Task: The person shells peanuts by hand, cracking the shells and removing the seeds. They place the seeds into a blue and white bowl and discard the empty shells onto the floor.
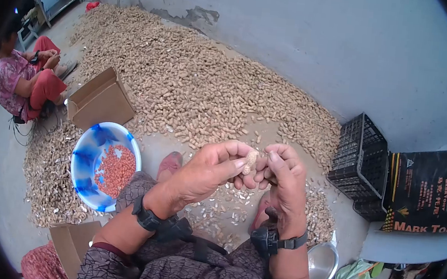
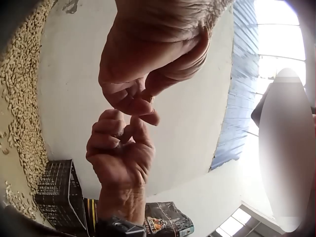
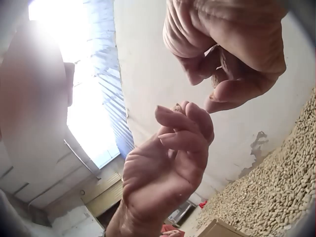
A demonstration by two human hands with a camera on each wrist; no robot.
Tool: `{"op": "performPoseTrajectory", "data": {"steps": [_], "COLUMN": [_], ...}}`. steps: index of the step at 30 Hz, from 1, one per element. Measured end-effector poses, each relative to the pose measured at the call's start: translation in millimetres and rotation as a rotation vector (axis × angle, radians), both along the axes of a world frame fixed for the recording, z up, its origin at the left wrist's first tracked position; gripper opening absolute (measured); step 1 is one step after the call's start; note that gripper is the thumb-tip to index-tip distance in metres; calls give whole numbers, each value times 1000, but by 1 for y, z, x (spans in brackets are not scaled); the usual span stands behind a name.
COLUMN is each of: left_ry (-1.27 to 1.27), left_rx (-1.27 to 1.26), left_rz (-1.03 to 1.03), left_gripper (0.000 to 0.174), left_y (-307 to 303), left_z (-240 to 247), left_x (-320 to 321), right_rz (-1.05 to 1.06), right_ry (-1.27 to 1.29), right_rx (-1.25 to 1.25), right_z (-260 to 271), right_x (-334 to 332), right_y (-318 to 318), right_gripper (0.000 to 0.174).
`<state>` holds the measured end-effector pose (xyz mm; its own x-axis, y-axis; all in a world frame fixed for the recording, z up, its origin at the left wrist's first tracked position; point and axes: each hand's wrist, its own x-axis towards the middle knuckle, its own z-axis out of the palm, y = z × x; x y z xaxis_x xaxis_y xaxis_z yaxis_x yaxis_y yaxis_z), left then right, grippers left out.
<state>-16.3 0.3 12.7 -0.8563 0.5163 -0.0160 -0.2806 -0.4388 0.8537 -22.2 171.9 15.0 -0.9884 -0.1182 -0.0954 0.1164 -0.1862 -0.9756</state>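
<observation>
Plainly, unshelled peanut (image 1: 250, 162), pinched in left hand (image 1: 203, 171)

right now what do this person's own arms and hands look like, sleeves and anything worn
The left hand and right hand are gloveless. Each wrist wears a black strap with a boxy black unit. The purplish-grey, black-veined fabric sleeves stop short of the wrists, ending in maroon cuffs.

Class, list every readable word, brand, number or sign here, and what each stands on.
"MARK TONY": large, along the lower edge of the black package.
"马克·托尼": vertical, on the same package.
"MARKTONY": smaller, beside those characters.
Its other print: too small to read.
</observation>
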Motion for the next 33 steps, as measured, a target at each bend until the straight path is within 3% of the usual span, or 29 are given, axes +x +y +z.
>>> {"op": "performPoseTrajectory", "data": {"steps": [2, 9, 14, 18, 20, 23, 33], "left_ry": [-14, 9, 75, 112, 252, 301, 438], "left_rx": [86, 177, -70, -109, -221, -136, -187], "left_rz": [19, 45, 42, 20, -27, 12, 97], "left_gripper": [28, 35, 34, 30, 29, 26, 23], "left_y": [-2, 2, 6, 7, 4, 7, 11], "left_z": [-3, -4, -3, -8, -4, 5, -13], "left_x": [-1, 0, 4, 4, 4, 13, 12], "right_rz": [48, 211, 233, 305, 316, 319, 207], "right_ry": [-51, -68, -49, -57, -67, -91, -141], "right_rx": [-202, -324, -230, -201, -235, -257, -240], "right_z": [-2, -12, -3, 1, -1, -3, 3], "right_x": [-4, -6, 0, 0, 0, 2, 7], "right_y": [2, -9, -20, -18, -15, -13, -20], "right_gripper": [26, 27, 31, 27, 25, 22, 19]}}
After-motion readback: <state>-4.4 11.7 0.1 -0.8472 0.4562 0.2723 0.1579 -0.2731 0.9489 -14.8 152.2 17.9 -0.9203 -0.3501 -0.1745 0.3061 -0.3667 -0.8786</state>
